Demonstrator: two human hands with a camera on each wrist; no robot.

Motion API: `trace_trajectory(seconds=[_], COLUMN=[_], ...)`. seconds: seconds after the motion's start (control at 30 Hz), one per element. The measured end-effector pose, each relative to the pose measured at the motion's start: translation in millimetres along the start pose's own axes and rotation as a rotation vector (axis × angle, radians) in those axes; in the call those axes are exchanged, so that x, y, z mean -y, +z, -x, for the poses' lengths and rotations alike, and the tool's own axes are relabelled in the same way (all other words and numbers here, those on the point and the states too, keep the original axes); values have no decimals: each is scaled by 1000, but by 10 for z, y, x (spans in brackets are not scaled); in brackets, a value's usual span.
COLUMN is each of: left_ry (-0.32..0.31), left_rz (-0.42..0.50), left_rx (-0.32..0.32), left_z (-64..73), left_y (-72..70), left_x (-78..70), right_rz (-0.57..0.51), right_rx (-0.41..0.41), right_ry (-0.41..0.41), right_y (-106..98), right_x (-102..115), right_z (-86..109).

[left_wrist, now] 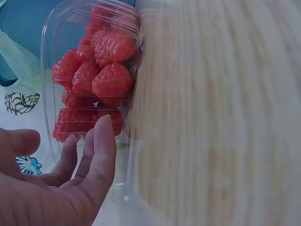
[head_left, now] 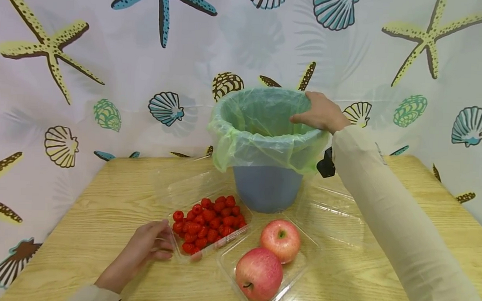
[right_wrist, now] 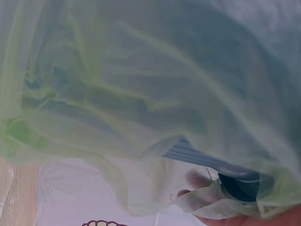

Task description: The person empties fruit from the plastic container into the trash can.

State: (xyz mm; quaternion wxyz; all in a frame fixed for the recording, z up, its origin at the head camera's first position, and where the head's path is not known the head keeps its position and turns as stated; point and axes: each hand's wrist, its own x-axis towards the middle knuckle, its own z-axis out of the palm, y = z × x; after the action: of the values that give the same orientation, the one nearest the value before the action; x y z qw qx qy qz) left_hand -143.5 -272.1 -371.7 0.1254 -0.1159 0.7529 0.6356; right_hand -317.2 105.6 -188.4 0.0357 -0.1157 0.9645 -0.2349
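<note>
A blue bin (head_left: 266, 187) stands upright, lined with a pale green plastic bag (head_left: 261, 151) folded over its rim. My right hand (head_left: 321, 113) grips the bin's right rim, thumb inside and fingers over the outside; in the right wrist view the bag (right_wrist: 117, 99) hides much of the bin and part of the fingers. My left hand (head_left: 145, 245) is at the left end of a clear plastic box (head_left: 176, 246) of raspberries (head_left: 209, 221), its fingers slightly bent. In the left wrist view its fingertips lie right at the box wall, below the raspberries (left_wrist: 89, 80).
A second clear box (head_left: 235, 276) holds two apples (head_left: 259, 276) in front of the bin. Clear plastic lids (head_left: 335, 208) lie open behind both boxes, on either side of the bin. Everything stands on a wooden table (head_left: 96, 216) before a shell-patterned curtain (head_left: 143, 70).
</note>
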Motion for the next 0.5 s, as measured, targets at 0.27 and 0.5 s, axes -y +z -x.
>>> trace_trajectory(seconds=[0.27,0.5], left_ry=[2,0], left_rz=[-16,-26], left_rx=[-43,-20], left_z=[13,48], left_y=[32,64], left_x=[9,-17], right_rz=[-1,6], right_rx=[3,-1], right_ry=[0,-2], right_y=[23,5], right_x=[-15,-9], right_z=[-10,-11])
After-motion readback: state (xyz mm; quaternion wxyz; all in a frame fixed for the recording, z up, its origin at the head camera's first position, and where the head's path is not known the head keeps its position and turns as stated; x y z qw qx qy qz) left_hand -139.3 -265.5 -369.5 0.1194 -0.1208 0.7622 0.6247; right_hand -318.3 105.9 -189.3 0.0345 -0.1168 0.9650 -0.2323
